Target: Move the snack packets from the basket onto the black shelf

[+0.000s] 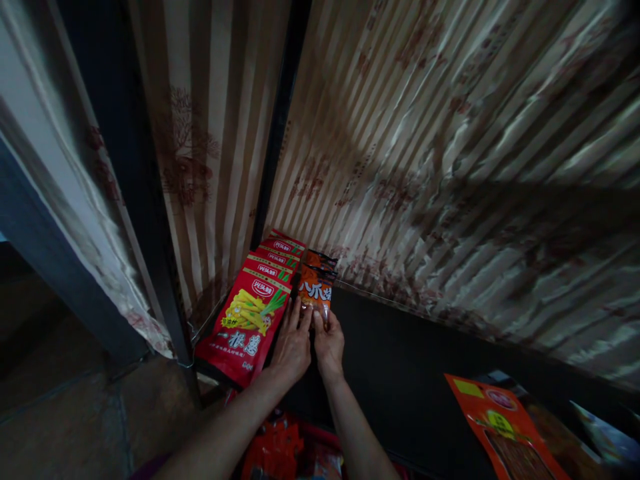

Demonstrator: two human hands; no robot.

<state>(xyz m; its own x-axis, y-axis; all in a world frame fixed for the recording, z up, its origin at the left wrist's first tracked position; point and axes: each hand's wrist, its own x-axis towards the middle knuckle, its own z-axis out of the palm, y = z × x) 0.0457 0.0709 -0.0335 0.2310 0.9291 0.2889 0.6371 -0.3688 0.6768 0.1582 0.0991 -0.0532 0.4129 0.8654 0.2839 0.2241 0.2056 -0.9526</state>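
My left hand (291, 343) and my right hand (329, 341) sit side by side on a dark shelf (400, 360). Both touch the bottom edge of a small orange snack packet (315, 291) that stands upright against the shelf's back corner, with more orange packets behind it. My right fingers pinch the packet's lower edge; my left fingers lie stretched flat against it. Just left of my left hand lies a row of larger red snack bags (250, 313) with a picture of yellow sticks, overlapping one another toward the back.
Striped beige paper (450, 167) lines the shelf's back and side walls. An orange packet (500, 427) lies on the shelf at the lower right. More red packets (275, 450) sit in a container under my arms. A bare floor (75, 413) is at the left.
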